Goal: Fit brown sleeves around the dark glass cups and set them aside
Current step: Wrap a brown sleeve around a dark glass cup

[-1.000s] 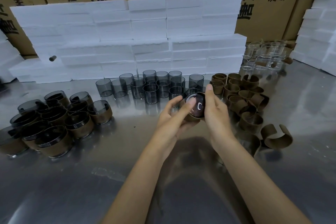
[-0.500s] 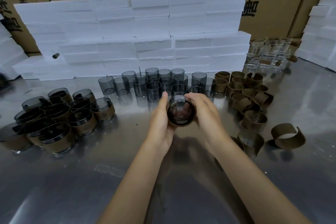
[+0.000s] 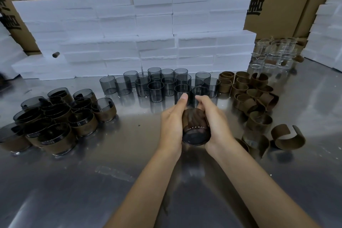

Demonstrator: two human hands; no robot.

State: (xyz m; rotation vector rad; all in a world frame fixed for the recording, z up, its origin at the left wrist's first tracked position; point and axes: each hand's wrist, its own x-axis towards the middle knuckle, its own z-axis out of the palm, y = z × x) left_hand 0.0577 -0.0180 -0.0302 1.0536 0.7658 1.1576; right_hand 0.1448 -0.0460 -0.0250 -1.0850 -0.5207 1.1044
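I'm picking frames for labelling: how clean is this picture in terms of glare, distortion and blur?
Head view: the steel table mirrors the arms and throws soft glare patches; wide-angle bending curves the foam blocks and cardboard cartons at the edges; the hands and held cup are slightly soft.

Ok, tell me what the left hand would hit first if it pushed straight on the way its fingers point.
Most likely the bare dark glass cup just beyond the left hand, front row of the unsleeved cluster. Depth is hard to judge from this one view.
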